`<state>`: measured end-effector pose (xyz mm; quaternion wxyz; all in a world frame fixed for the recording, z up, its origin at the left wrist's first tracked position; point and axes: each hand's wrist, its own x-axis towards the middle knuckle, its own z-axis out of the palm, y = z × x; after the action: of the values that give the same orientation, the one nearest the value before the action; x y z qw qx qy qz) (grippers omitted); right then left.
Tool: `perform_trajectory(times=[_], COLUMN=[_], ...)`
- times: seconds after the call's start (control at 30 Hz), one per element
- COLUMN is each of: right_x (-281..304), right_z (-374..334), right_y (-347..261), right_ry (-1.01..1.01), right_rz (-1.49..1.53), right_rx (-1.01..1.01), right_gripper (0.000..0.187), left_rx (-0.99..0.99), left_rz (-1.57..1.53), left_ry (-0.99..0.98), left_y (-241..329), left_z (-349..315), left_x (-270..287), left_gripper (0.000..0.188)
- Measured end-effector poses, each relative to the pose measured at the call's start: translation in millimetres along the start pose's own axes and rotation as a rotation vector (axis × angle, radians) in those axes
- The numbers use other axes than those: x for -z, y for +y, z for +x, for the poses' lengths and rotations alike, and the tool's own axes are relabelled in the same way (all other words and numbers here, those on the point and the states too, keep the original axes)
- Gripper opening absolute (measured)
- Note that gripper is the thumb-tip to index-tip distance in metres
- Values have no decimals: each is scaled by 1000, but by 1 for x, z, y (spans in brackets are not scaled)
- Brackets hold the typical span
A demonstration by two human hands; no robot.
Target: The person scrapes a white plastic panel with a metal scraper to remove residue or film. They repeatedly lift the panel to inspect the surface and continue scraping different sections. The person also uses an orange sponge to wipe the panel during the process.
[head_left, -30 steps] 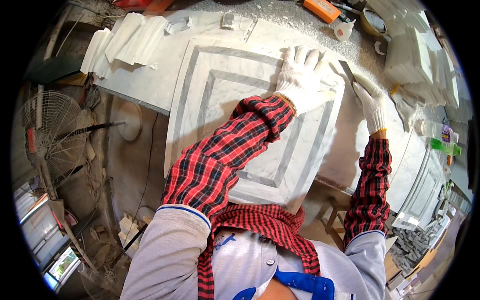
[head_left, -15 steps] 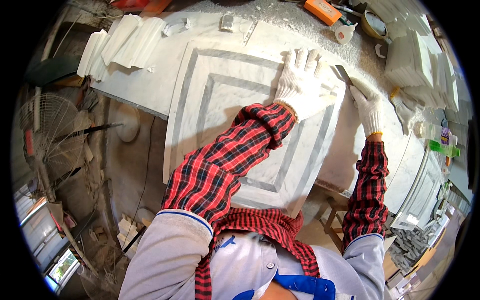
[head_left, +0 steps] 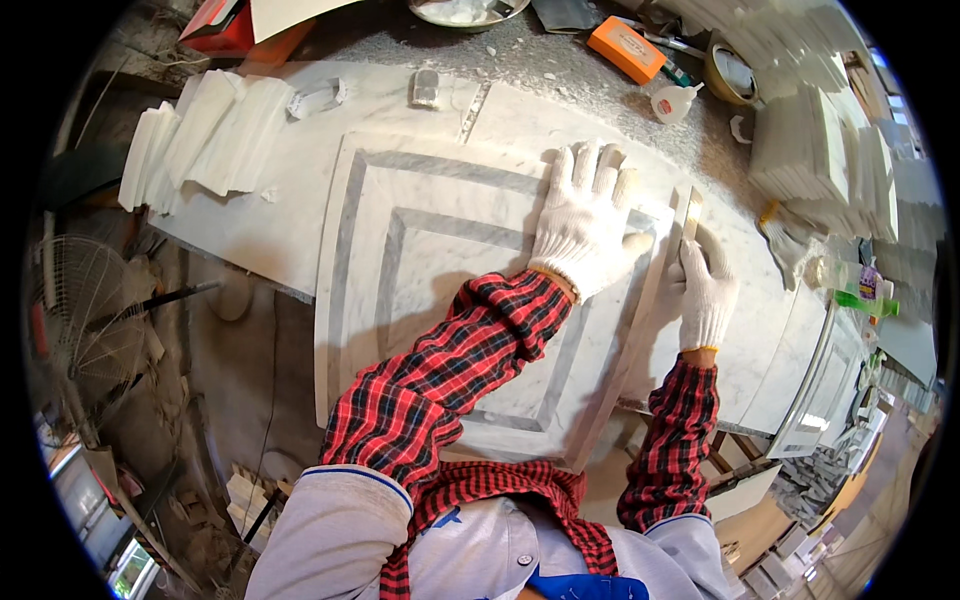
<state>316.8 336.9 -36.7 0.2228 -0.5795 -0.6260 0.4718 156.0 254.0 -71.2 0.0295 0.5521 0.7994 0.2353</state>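
Observation:
A white marble panel (head_left: 480, 310) with grey bands in nested frames lies on the pale stone worktop, its near end close to my body. My left hand (head_left: 588, 225), in a white knitted glove, rests flat on the panel's upper right part with the fingers spread. Just past the panel's right edge, my gloved right hand (head_left: 708, 290) is closed round a flat-bladed scraper (head_left: 693, 212). The narrow metal blade points away from me beside the panel's far right corner. Its handle is hidden in the glove, and I cannot tell whether the blade touches the edge.
White stone strips (head_left: 215, 135) lie stacked at the far left, and white tiles (head_left: 800, 150) at the far right. An orange box (head_left: 626, 50), a white squeeze bottle (head_left: 675, 103) and a bowl (head_left: 732, 72) stand behind. Loose gloves (head_left: 785, 245) lie right; a fan (head_left: 90, 310) stands left.
My right hand and the scraper have come nearer to me and turned, the blade now pointing away along the panel's edge. The left hand stays flat on the panel. The whole view has shifted.

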Motion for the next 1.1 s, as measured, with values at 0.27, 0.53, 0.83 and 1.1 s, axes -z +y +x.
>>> perform_trajectory(times=[0.27,0.53,0.83,1.1], right_x=[-25,-30,-40,-44], right_z=[-22,-21,-25,-13], right_y=[-18,-19,-25,-17], right_ry=[63,101,156,184], right_rz=[-102,-179,-251,-255], right_rx=[-53,-39,-5,26], right_gripper=[36,40,37,34], left_rx=[-18,6,12,16], left_rz=[-95,-139,-155,-158], left_ry=[85,74,64,75], left_y=[-4,-1,2,4], left_z=[0,0,0,0], left_x=[-4,-2,-2,-4], left_gripper=[61,58,58,59])
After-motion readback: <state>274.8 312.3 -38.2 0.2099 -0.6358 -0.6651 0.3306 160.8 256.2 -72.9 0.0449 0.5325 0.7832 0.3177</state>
